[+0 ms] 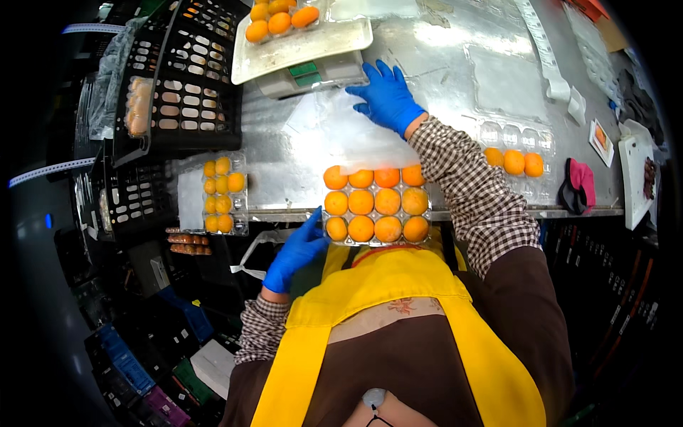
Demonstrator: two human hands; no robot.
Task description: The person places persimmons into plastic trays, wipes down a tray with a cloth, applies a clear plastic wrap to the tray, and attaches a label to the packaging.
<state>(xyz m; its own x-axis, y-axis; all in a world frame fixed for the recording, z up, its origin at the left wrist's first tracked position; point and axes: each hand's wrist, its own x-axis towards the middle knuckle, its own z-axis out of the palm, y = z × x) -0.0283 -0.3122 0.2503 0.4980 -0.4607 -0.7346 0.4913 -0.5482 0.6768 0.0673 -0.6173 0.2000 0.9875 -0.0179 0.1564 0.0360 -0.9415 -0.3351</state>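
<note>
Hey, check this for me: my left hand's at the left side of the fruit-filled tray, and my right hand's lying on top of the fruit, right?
Not quite: the head view shows your right hand beyond the fruit, near the scale. Your left hand is at the left side of the fruit-filled tray.

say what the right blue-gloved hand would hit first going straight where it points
The right blue-gloved hand would likely meet the grey scale with the green display first; depth is unclear.

A metal table (427, 60), scale (306, 53), black crates (186, 78) and trays (511, 135) of orange fruit (361, 202) show a produce-packing workshop.
</note>
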